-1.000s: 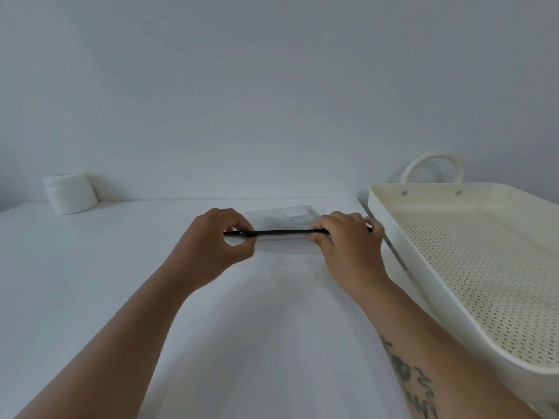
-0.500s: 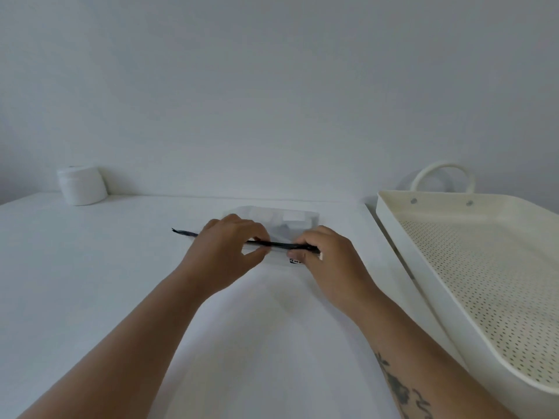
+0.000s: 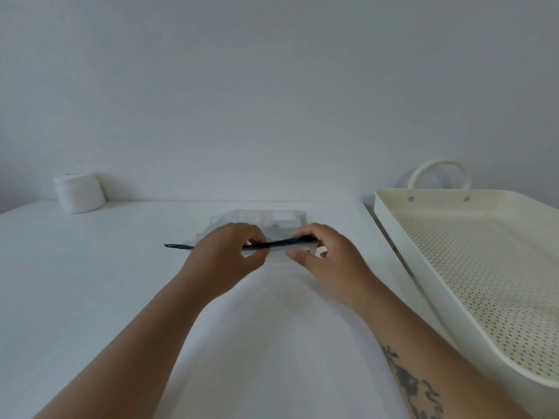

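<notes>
A thin black strip point(image 3: 278, 244) runs left to right above a clear plastic bag point(image 3: 260, 220) that lies on the white table point(image 3: 90, 282). My left hand point(image 3: 225, 258) pinches the strip near its middle, and the strip's free end sticks out to the left. My right hand point(image 3: 326, 258) holds the strip's right end between curled fingers and thumb, over the bag's near edge. What is inside the bag is unclear.
A cream perforated tray point(image 3: 393, 225) with a loop handle stands at the right, its edge close to my right forearm. A white jar point(image 3: 79, 192) sits at the back left against the wall.
The strip has slid leftward through my left hand, so its end now sticks out on the left. Both hands stayed over the bag.
</notes>
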`<state>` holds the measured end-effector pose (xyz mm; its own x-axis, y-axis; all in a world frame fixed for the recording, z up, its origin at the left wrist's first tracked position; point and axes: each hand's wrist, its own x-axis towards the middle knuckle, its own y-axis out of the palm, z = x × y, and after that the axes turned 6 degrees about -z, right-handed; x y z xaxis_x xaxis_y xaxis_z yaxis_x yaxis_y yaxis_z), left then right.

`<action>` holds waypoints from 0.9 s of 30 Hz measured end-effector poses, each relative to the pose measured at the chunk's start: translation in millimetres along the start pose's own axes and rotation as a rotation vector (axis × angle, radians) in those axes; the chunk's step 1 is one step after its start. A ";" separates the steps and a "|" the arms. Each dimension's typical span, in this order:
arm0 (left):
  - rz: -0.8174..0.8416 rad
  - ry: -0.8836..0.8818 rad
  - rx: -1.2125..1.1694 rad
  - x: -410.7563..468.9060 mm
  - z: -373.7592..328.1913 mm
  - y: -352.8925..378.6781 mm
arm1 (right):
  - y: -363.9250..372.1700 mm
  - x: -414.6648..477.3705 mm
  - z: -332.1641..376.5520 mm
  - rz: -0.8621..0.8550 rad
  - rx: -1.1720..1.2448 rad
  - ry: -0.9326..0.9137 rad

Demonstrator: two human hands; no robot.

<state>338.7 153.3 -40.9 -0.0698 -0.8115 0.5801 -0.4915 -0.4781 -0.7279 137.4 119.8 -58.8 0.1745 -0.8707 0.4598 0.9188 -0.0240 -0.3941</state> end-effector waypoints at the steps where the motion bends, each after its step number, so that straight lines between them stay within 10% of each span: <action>1: 0.012 0.004 -0.002 -0.1 -2.2 2.6 | 3.2 0.1 -0.1 -0.006 -0.001 -0.002; 16: -0.026 -0.056 0.149 1.5 -1.8 -6.6 | -13.2 4.2 -3.3 -0.219 -0.726 -0.132; 20: -0.051 -0.007 0.165 0.6 -12.2 -3.1 | 9.7 -0.7 9.7 -0.170 -0.696 -0.313; 27: -0.053 -0.036 0.021 1.3 -10.1 -6.9 | -3.7 3.3 -4.2 -0.232 -0.696 -0.115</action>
<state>333.3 158.9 -31.3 -0.0123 -0.7962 0.6049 -0.4750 -0.5277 -0.7043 133.0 114.9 -59.1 0.0743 -0.7490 0.6584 0.5065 -0.5404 -0.6719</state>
